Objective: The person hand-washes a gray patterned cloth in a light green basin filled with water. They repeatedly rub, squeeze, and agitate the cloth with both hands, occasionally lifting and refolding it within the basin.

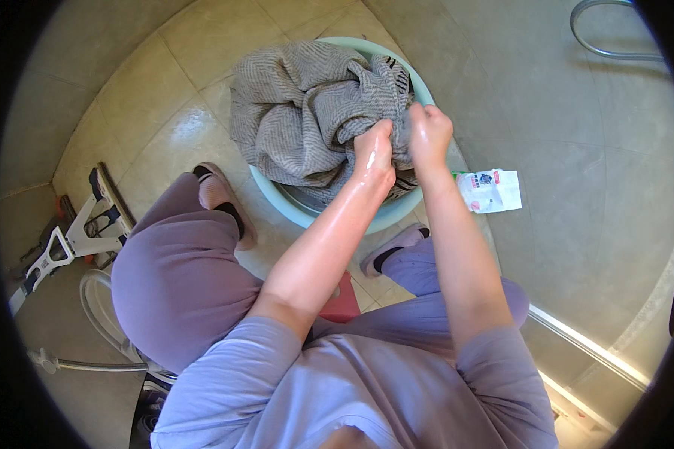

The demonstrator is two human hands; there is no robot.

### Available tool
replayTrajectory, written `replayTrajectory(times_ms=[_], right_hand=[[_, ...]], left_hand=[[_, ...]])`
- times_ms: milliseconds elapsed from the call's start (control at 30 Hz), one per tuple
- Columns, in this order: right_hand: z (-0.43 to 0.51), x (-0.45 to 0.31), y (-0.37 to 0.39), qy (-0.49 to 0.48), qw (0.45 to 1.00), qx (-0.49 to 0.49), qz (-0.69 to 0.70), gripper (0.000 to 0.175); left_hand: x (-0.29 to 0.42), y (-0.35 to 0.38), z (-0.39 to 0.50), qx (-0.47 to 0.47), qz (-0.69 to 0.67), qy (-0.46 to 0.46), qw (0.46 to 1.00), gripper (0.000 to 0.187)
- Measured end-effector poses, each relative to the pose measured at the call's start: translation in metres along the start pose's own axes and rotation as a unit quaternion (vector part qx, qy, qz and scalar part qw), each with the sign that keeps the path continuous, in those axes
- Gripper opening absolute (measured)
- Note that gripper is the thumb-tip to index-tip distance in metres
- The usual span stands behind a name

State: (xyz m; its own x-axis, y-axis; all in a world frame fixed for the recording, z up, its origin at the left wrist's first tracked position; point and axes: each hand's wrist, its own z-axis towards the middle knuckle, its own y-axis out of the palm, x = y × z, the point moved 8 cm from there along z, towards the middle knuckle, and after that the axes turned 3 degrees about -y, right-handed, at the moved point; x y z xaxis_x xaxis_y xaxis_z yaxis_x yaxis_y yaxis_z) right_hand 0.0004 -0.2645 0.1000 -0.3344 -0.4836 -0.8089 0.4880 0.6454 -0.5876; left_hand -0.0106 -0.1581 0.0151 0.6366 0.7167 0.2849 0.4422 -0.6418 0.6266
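A grey herringbone cloth (292, 106) with black stitched marks near its edge lies bunched in a pale turquoise plastic basin (292, 210). It rises above the rim and hangs over the left side. My left hand (375, 154), wet and shiny, is closed on a fold at the cloth's right part. Close beside it, my right hand (430, 132) grips the cloth's edge near the basin's right rim. Both fists are a short gap apart, with some cloth between them. The fingertips are hidden, and the right hand looks slightly blurred.
A white packet (491, 191) bearing print stands by the wall right of the basin. Slippered feet (224, 202) flank the basin's near side, above a red stool (342, 300). At left are a white-framed mop or squeegee (90, 236) and a hose (95, 303). Another hose (590, 50) hangs upper right.
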Motion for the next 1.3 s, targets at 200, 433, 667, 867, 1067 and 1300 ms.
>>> replayTrajectory(times_ms=[200,433,667,867,1067,1300], right_hand=[[-0.064,0.067,0.008,0.233,0.861,0.009,0.452,0.034],[-0.101,-0.081,0.000,-0.461,0.862,-0.185,-0.103,0.045],[-0.067,-0.084,-0.012,-0.217,0.966,-0.125,0.062,0.013],[-0.063,-0.042,-0.015,-0.060,0.975,-0.003,0.213,0.017],[-0.059,-0.038,-0.008,-0.051,0.987,-0.028,0.146,0.013],[0.048,-0.061,-0.041,0.012,0.950,0.029,0.310,0.032]], left_hand=[[0.002,0.013,-0.002,-0.162,-0.184,-0.157,0.957,0.029],[0.010,0.028,-0.049,-0.240,-0.169,-0.206,0.933,0.020],[-0.040,0.033,-0.037,-0.241,-0.176,-0.237,0.925,0.014],[-0.031,0.013,-0.024,-0.105,-0.063,-0.094,0.988,0.017],[-0.035,0.007,-0.013,-0.095,-0.045,-0.051,0.993,0.021],[0.049,-0.003,-0.010,-0.147,0.465,0.170,0.856,0.064]])
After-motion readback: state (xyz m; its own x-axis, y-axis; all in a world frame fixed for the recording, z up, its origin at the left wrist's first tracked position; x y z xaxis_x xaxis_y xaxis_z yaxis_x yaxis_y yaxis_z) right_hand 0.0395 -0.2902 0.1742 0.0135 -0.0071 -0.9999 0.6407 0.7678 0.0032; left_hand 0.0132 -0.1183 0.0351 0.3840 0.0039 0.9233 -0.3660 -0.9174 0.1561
